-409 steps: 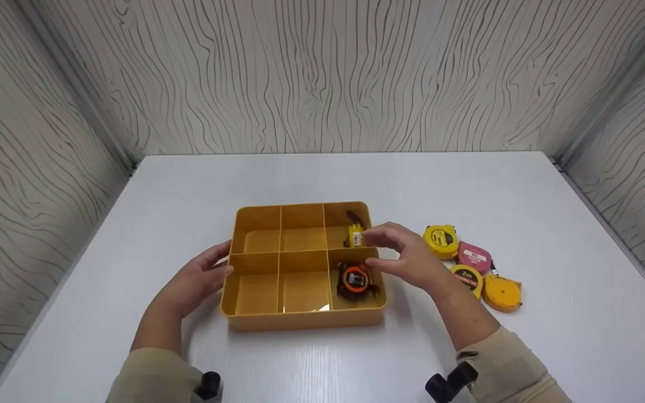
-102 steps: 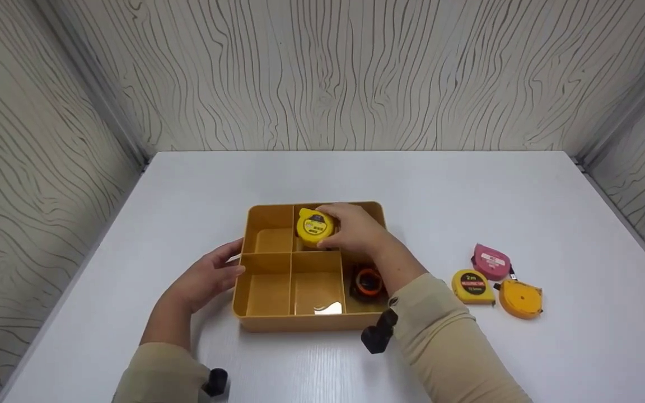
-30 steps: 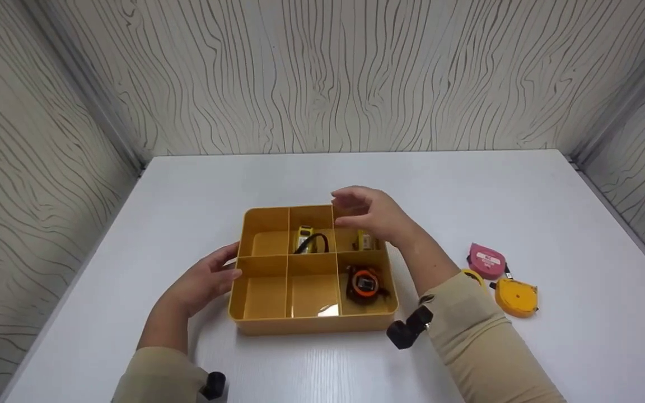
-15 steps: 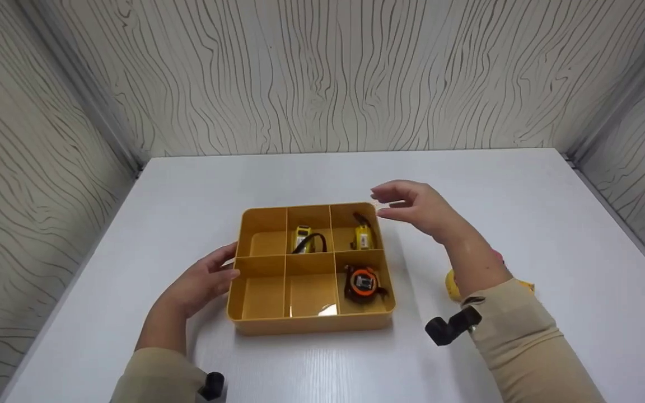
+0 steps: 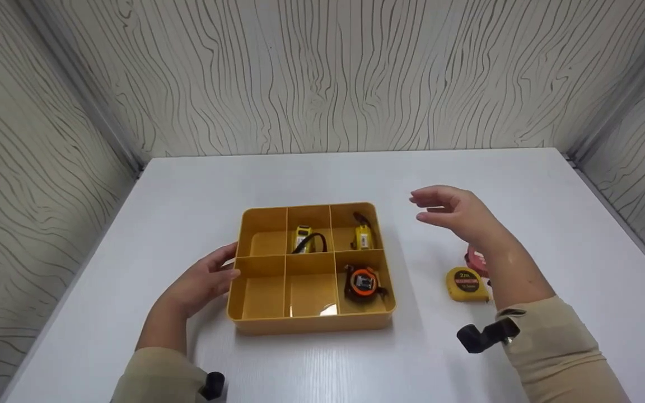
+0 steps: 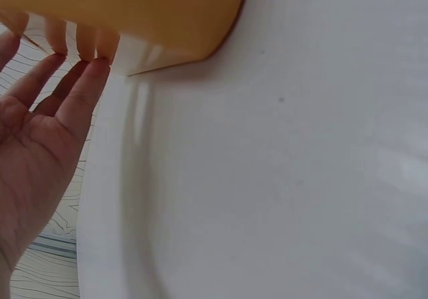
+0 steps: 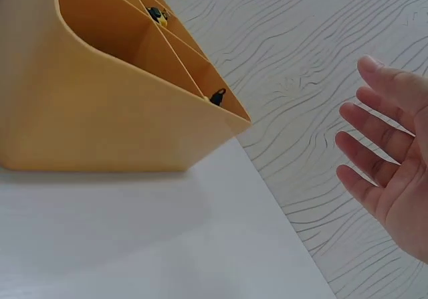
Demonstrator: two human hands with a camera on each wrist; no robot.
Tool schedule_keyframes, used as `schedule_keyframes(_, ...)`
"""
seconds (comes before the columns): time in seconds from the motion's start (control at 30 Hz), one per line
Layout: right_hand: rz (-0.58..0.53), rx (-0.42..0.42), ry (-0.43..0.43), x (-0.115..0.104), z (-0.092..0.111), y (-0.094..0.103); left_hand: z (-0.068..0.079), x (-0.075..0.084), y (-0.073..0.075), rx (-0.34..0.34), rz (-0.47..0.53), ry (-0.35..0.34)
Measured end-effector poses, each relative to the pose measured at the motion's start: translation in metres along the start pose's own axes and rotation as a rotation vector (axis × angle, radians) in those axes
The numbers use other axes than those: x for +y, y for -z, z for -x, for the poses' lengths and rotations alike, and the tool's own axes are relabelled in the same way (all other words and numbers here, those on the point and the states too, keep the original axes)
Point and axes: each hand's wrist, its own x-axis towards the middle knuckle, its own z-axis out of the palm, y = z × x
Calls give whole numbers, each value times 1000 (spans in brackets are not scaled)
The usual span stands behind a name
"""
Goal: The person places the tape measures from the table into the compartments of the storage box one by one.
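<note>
A mustard-yellow box (image 5: 311,324) with six compartments sits mid-table. My left hand (image 5: 202,284) rests its fingertips on the box's left side; in the left wrist view the fingers (image 6: 83,95) lie nearly straight against the wall. One yellow tape measure (image 5: 303,238) with a black strap stands in the back middle compartment, another yellow tape measure (image 5: 363,237) in the back right one. The front right compartment holds a black-and-orange tape measure (image 5: 363,282). Right of the box, my right hand (image 5: 459,212) hangs in the air, holding nothing, fingers (image 7: 378,125) spread and loosely bent.
On the table to the right lie a yellow 2 m tape measure (image 5: 466,284) and a pink tape measure (image 5: 476,261), partly hidden by the right forearm. Wood-grain panels (image 5: 322,78) enclose the white table (image 5: 311,369) at the back and sides.
Over the past second my right hand has moved from above the box's back right corner out to the right. Earlier it set a yellow tape measure in the back middle compartment. The left hand stays put.
</note>
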Motion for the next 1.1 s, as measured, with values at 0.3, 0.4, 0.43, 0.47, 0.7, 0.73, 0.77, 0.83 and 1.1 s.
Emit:
schedule_keyframes(0.3,49,35,-41,25,27,16,0,0,-1,13,-22,14)
schedule_keyframes(0.4,40,51,-60,34,36,20,0,1,-1,18,-31,20)
schedule_keyframes(0.43,33,57,-67,37,38,21,0,1,-1,19,-35,22)
schedule_keyframes(0.47,26,62,-76,40,41,22,0,1,-1,23,-40,24)
schedule_keyframes(0.7,-25,49,-122,60,58,19,-1,1,-1,25,-24,30)
schedule_keyframes(0.73,-35,45,-130,63,60,18,-1,1,-1,24,-17,29)
schedule_keyframes(0.77,-37,43,-137,66,63,16,-1,1,-1,22,-11,29)
schedule_keyframes(0.83,-35,39,-148,71,67,13,-1,1,-1,22,-14,31)
schedule_keyframes(1.1,-83,50,-125,90,76,0,-1,1,-2,42,-43,47)
